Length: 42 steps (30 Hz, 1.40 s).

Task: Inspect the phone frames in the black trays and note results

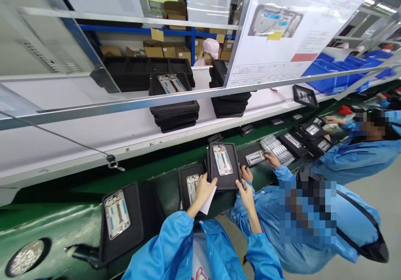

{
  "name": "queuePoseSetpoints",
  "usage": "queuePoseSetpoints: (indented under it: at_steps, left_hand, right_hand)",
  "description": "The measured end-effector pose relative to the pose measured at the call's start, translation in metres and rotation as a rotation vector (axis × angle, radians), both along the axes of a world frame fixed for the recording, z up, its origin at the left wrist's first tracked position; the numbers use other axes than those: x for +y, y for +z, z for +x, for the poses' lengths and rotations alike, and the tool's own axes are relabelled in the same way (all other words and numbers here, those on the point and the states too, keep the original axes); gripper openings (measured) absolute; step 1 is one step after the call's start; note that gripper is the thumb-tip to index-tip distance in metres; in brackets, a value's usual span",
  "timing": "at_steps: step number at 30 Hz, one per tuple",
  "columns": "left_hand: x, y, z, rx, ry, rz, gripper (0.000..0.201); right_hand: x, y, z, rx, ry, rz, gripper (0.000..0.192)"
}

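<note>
1. We hold a black tray between both hands, raised a little above the near edge of the green conveyor belt; a silver phone frame lies in its recess, face up.
2. Our left hand grips the tray's lower left corner, fingers curled over the rim, and it also pinches a white sheet that hangs under the palm.
3. Our right hand closes on the tray's lower right corner, thumb on top of the edge.
4. Just to the left of the held tray, a second tray with frame rests on the belt, partly hidden by our left wrist.
5. Farther left, a third tray with frame lies on the belt, well apart from our hands.
6. To the right, a co-worker's hand in a blue sleeve touches another tray, beside a silver parts pack.
7. Above the belt, on the white shelf, stand stacks of black trays.
8. A printed instruction sheet hangs overhead to the right.
</note>
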<state>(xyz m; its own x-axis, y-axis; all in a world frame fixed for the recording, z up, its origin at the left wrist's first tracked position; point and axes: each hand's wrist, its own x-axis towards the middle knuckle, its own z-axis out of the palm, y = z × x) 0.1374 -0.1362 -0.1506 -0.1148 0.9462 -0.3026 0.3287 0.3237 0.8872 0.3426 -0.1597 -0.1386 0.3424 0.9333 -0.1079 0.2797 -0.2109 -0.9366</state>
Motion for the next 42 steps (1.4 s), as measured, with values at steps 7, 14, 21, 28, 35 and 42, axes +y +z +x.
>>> queuePoseSetpoints:
  at_steps: [7, 14, 21, 28, 35, 42]
  left_hand:
    - [0.009, 0.004, 0.016, 0.031, -0.043, -0.077, 0.039]
    - [-0.010, 0.030, -0.032, -0.080, 0.044, 0.010, 0.027]
    - [-0.062, 0.074, -0.087, -0.166, 0.348, 0.187, 0.050]
    - [-0.096, 0.119, -0.126, -0.275, 0.540, 0.291, 0.056]
    - [-0.133, 0.150, -0.154, -0.432, 0.607, 0.341, 0.037]
    - [-0.142, 0.152, -0.175, -0.507, 0.681, 0.293, 0.032]
  right_hand:
    - [0.013, -0.003, 0.016, -0.171, -0.094, -0.018, 0.038]
    - [-0.015, 0.040, 0.002, -0.227, -0.195, 0.082, 0.072]
    - [-0.043, 0.079, -0.128, 0.046, 0.355, 0.046, 0.058]
    - [-0.029, 0.102, -0.210, 0.225, 0.647, -0.022, 0.053]
    - [-0.031, 0.129, -0.231, 0.269, 0.730, -0.049, 0.058]
    - [-0.031, 0.163, -0.219, 0.329, 0.831, 0.077, 0.055]
